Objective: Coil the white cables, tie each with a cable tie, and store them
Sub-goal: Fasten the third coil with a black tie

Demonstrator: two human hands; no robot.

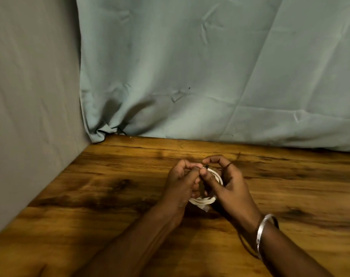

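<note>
1. A grey cloth (pixel 30 96) is seen hung to the far left of the left hand, and a pale blue-green cloth (pixel 210 66) is draped behind both hands down to the worktop (pixel 110 186).
2. The left hand (pixel 180 182) is held just above the wooden worktop, its fingers curled inward; something small appears to be pinched between thumb and forefinger at the top of the coil, though what exactly is pinched cannot be told through the blur.
3. A coiled white cable (pixel 202 201) is held between the two hands: its lower loops are seen beneath the left hand's palm, and an upper arc is visible just left of the right hand's palm. A small pale end piece is seen sticking out below the coil.
4. A thin dark tie (pixel 229 164) is seen running over the right hand's fingers.
5. The right hand (pixel 230 182) is curled round the right side of the coil, thumb and forefinger bent toward the left hand's fingertips.
6. A silver bangle (pixel 265 232) is worn on the right wrist.
</note>
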